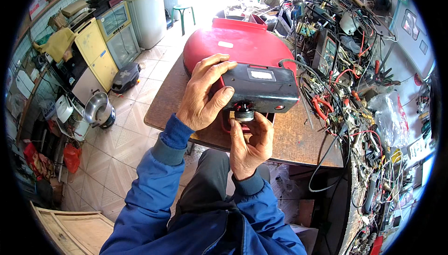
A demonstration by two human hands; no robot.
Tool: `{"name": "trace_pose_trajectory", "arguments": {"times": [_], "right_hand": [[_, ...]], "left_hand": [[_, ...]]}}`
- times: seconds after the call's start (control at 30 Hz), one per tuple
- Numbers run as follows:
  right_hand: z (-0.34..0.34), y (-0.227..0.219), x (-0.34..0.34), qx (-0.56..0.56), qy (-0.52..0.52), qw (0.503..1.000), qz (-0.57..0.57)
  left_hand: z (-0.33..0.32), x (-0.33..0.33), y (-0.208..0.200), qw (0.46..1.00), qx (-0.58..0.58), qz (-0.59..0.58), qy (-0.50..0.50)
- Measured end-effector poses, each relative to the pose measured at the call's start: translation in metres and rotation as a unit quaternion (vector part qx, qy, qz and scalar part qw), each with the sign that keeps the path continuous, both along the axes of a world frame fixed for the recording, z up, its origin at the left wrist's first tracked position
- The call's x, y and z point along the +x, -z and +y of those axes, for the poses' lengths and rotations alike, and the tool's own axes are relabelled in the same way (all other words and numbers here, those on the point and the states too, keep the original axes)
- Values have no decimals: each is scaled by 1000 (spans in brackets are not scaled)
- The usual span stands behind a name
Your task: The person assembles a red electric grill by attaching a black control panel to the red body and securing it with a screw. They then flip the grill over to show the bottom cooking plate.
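A red, rounded appliance (252, 45) rests on the wooden table (301, 145), its black housing (268, 89) facing me. My left hand (203, 94) grips the left end of that housing, fingers over the top and thumb against the front. Below the thumb, a small round knob-like part (244, 116) with a silvery rim sits at an opening in the housing's lower edge. My right hand (254, 147) pinches this part from below between thumb and fingers. Whether it is fixed to the housing or loose, I cannot tell.
Tangled cables and tools, with red-handled pliers (322, 108), crowd the right side. A black cord (322, 164) droops past the table's right corner. On the floor at left stand a metal pot (97, 108) and a black case (126, 77); a green stool (182, 10) is farther back.
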State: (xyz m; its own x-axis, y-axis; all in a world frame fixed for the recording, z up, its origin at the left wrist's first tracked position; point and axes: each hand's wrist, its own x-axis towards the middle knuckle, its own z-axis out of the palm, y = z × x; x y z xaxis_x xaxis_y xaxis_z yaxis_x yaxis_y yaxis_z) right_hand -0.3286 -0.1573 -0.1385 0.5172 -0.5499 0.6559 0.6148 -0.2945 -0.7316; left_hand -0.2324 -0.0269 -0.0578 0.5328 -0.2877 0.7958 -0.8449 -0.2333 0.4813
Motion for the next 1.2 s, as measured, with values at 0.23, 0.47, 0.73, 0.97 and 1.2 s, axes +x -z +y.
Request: {"name": "trace_pose_trajectory", "arguments": {"times": [0.23, 0.47, 0.73, 0.97, 1.2], "right_hand": [[3, -7, 0, -12, 22, 1000, 10], [4, -11, 1, -19, 26, 999, 4], [4, -19, 3, -39, 45, 998, -1], [4, -25, 0, -46, 43, 998, 20], [3, -27, -1, -43, 42, 998, 22]], "left_hand": [[0, 2, 0, 1000, -23, -6, 19], [0, 2, 1, 1000, -22, -1, 18], [0, 2, 2, 1000, -23, -4, 19], [-1, 2, 2, 999, -33, -3, 20], [-1, 2, 1, 1000, -11, -7, 8]]}}
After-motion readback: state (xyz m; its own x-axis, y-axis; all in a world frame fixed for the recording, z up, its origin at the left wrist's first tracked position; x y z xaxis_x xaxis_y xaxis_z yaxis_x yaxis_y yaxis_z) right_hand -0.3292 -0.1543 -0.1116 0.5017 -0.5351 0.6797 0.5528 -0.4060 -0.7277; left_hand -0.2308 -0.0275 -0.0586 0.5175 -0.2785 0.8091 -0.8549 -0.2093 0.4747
